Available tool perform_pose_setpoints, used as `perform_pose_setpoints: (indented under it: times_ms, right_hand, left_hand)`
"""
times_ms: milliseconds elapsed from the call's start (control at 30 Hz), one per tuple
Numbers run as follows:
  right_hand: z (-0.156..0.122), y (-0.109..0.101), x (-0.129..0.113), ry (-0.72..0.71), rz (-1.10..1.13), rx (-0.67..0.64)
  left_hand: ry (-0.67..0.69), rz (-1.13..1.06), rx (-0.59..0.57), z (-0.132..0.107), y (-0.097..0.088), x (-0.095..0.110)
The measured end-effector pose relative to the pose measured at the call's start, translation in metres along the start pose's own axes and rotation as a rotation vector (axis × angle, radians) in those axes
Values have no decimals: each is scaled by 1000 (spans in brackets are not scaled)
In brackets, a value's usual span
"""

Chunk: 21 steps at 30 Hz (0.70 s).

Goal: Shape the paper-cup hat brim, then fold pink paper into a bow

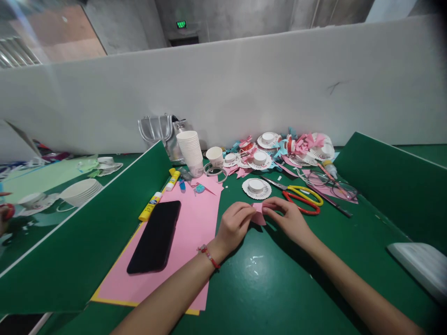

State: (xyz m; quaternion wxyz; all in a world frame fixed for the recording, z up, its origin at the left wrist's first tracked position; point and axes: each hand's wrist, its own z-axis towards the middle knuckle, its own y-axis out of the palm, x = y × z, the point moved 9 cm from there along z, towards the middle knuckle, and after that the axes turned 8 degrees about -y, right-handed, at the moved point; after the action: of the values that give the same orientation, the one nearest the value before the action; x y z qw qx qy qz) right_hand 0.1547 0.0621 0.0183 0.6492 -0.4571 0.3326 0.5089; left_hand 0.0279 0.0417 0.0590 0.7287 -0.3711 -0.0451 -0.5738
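A small piece of pink paper (pixel 258 216) is pinched between both hands above the green table. My left hand (pixel 236 222), with a red beaded bracelet at the wrist, grips its left side. My right hand (pixel 286 217) holds the right side between thumb and fingers. Just beyond the hands lies a white fringed paper disc (pixel 256 188) with a round raised centre. Scissors (pixel 303 197) with red and yellow handles lie past my right hand, their blades toward the disc.
On the left, a black phone (pixel 155 237) lies on pink paper sheets (pixel 195 232) beside yellow glue sticks (pixel 151 206). Stacked paper cups (pixel 190 151) and several paper crafts (pixel 260 158) stand along the back. Green dividers (pixel 104 218) flank the table; eyeglasses (pixel 331 184) lie right. A person's hand (pixel 4 216) shows far left.
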Motion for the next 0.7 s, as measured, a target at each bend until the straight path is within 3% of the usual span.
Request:
perform_pose_setpoints:
  times_ms: [167, 300, 433, 567, 700]
  right_hand:
    - [-4, 0, -8, -38, 42, 88]
    - [-5, 4, -17, -103, -46, 24]
    - [-3, 1, -24, -170, -140, -8]
    - [-1, -1, -26, -209, -148, -50]
    - [-2, 0, -29, -236, -159, -90]
  left_hand:
    - [-57, -69, 30, 2, -1, -2]
    - [-167, -133, 34, 5, -2, -10]
    - [-252, -177, -38, 6, 3, -18]
    - [-254, -186, -111, 6, 9, -19]
    - [-186, -189, -79, 6, 5, -15]
